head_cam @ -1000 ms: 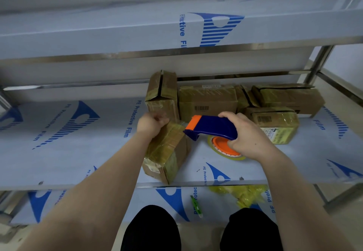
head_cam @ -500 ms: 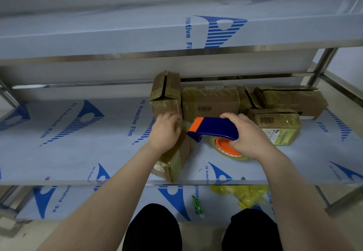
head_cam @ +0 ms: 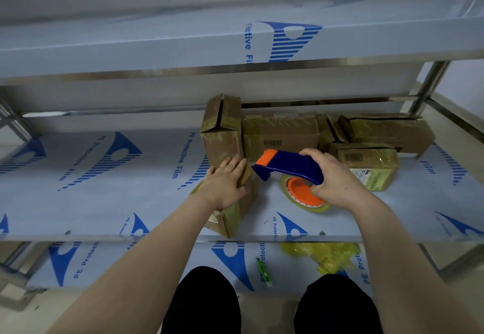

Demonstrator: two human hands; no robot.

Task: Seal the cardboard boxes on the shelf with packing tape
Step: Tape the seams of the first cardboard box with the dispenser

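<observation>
On middle film-covered steel shelf, near front edge: small brown tape-wrapped cardboard box, lying skewed. Left hand flat on its top, fingers straight, grip apart. Right hand grip clamped round handle of blue-and-orange tape dispenser, held just right of box, orange nose toward it; tape roll with orange hub beneath. More brown cardboard boxes behind, near shelf back, leftmost one upright.
</observation>
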